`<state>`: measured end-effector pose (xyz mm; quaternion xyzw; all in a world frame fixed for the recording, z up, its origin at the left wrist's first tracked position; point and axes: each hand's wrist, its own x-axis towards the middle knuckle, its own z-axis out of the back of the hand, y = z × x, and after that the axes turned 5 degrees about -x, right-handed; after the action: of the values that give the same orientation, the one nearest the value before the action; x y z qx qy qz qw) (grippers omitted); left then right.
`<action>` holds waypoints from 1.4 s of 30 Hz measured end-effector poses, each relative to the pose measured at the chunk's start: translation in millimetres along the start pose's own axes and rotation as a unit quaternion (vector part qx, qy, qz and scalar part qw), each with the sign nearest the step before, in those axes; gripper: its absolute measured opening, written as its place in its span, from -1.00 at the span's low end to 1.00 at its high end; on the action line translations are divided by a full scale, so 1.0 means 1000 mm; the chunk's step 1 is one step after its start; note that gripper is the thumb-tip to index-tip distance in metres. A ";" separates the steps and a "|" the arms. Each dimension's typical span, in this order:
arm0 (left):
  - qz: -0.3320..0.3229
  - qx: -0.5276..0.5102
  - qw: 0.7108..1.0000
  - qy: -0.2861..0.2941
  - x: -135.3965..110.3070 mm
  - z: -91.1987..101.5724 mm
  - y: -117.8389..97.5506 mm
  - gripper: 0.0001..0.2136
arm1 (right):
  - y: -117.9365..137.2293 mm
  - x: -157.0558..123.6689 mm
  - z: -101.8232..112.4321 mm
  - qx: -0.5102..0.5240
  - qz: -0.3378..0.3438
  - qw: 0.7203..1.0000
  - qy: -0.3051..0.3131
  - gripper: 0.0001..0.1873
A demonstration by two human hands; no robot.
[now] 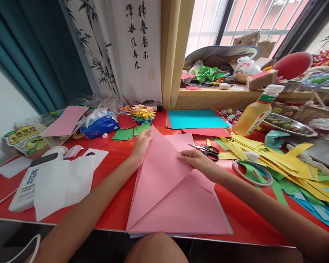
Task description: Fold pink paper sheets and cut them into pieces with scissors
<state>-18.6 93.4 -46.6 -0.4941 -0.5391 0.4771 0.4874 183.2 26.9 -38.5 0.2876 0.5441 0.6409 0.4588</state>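
Observation:
A large pink paper sheet lies on the red table in front of me, one flap folded over diagonally into a triangle with its tip at the far end. My left hand pinches the tip of that folded flap, fingers closed on the paper. My right hand presses down on the flap's right edge, fingers curled onto the paper. More pink sheets seem stacked underneath. Black-handled scissors lie just beyond my right hand.
A tape roll and several yellow, green and blue paper strips lie to the right. A juice bottle, teal sheet, tissue pack, folded paper pile and white papers surround the work. The windowsill is cluttered.

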 end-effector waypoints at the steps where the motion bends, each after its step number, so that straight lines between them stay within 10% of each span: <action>1: -0.018 0.031 0.999 0.003 0.000 -0.001 0.000 -0.63 | -0.004 0.004 0.002 0.000 0.012 0.999 -0.032 -0.68; 5: -0.098 0.185 0.974 0.084 -0.004 -0.004 0.001 -0.47 | -0.020 0.011 0.015 0.040 0.056 0.990 -0.121 -0.71; 11: -0.193 0.372 0.861 0.289 -0.024 -0.008 -0.003 -0.13 | -0.031 0.009 0.027 0.071 0.053 0.982 -0.167 -0.70; 17: -0.203 0.416 0.817 0.343 -0.028 -0.006 -0.003 0.01 | -0.034 0.011 0.033 0.039 0.054 0.976 -0.207 -0.64; 42: -0.192 0.417 0.821 0.340 -0.028 -0.005 -0.010 -0.16 | -0.030 0.009 0.039 0.035 0.037 0.959 -0.277 -0.58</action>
<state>-13.5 65.2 -37.5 -0.2612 -0.1731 0.3551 0.8808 221.6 51.1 -59.5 0.4901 0.4068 0.5332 0.5568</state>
